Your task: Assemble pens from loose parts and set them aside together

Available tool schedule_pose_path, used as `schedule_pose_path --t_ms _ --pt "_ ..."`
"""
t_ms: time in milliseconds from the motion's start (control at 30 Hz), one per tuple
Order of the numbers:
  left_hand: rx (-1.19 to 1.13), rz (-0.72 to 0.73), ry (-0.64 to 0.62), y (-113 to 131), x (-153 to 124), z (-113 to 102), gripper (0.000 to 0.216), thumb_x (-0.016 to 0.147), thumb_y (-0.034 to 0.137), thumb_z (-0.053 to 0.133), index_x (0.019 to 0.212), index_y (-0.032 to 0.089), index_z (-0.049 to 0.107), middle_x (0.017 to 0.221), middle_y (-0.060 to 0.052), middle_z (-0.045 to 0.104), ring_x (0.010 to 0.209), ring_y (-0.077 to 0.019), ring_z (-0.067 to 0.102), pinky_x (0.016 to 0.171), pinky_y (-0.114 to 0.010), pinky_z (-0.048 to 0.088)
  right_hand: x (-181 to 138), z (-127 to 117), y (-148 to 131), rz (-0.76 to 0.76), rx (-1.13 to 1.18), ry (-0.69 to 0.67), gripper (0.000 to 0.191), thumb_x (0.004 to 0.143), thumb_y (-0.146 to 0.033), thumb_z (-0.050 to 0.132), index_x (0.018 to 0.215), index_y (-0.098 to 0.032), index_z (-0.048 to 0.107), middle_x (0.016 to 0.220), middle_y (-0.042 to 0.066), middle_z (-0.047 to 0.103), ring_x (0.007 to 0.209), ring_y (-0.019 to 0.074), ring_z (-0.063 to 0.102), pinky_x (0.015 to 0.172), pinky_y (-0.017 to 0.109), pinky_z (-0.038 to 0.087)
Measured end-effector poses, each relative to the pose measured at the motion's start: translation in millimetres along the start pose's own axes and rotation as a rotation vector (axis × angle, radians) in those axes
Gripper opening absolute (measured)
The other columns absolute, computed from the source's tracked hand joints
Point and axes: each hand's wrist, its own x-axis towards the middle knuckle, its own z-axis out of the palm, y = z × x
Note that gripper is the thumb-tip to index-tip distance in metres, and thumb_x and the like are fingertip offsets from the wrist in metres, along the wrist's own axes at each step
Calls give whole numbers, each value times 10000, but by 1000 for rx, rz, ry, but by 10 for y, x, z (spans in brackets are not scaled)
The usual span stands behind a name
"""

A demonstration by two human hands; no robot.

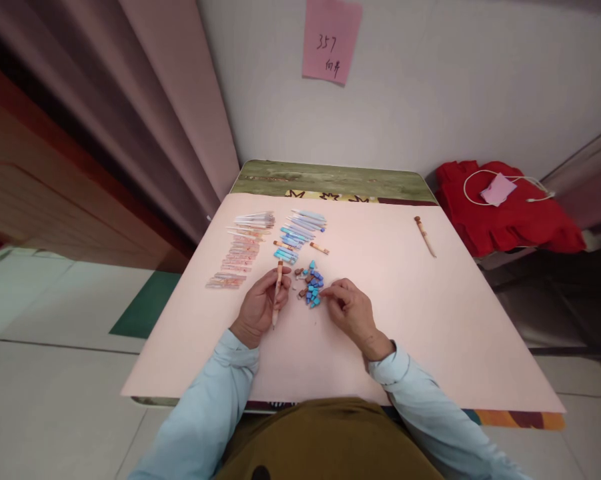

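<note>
left hand (256, 304): reaches forward, fingers curled, holding a brown-topped pen (275, 313), tip pointing back at the person | right hand (354, 315): fingers bent, tips beside the little blue and brown bits (313, 283); can't tell if pinching one | pen: just left of bits, above pink sheet (430, 333)

The location is an indoor room of domestic character, fitted out as a tabletop workstation; whether it belongs to a home or a small workshop cannot be determined. Domestic indicators are the mauve curtain (180, 100), the brown wood-grain panel (70, 200), the pale floor tiles (55, 407) and the red ruffled fabric cover (510, 230) beside the table (330, 175). Workstation indicators are the pink sheet (420, 313) overlaying the tabletop, the pen barrels (243, 249) arranged on it in rows, and the handwritten paper note (331, 41), numbered 357, on the plain wall (430, 80).
</note>
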Motion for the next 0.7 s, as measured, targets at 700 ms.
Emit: schedule_pose_path --t_ms 700 --pt "-2 10 5 14 0 35 194 839 215 619 980 88 661 693 -19 590 419 -36 420 344 -145 308 3 -9 -92 -65 -162 -102 438 906 -113 471 1243 -318 661 1052 27 664 834 152 650 648 230 483"
